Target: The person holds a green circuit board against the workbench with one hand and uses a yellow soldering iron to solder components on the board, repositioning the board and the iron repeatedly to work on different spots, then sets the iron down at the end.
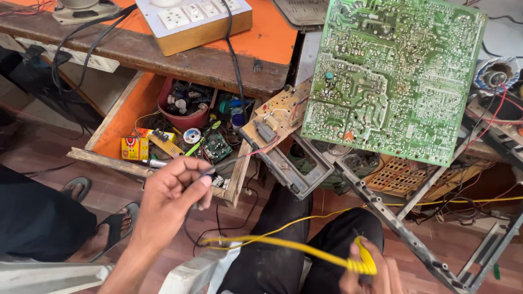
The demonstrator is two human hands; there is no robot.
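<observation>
fingers of the left hand point(171, 190) at lower centre-left pinch a thin dark probe point(218, 166), its tip aimed toward the open drawer point(122, 109) of small parts, likely held pen-like for fine control. right hand point(370, 272) at the bottom edge is closed around a yellow tool point(364, 260) trailing a yellow cord point(272, 239). green circuit board point(395, 76) leans tilted at upper right, solder side up, within reach, beside the orange counter point(261, 38).
</observation>
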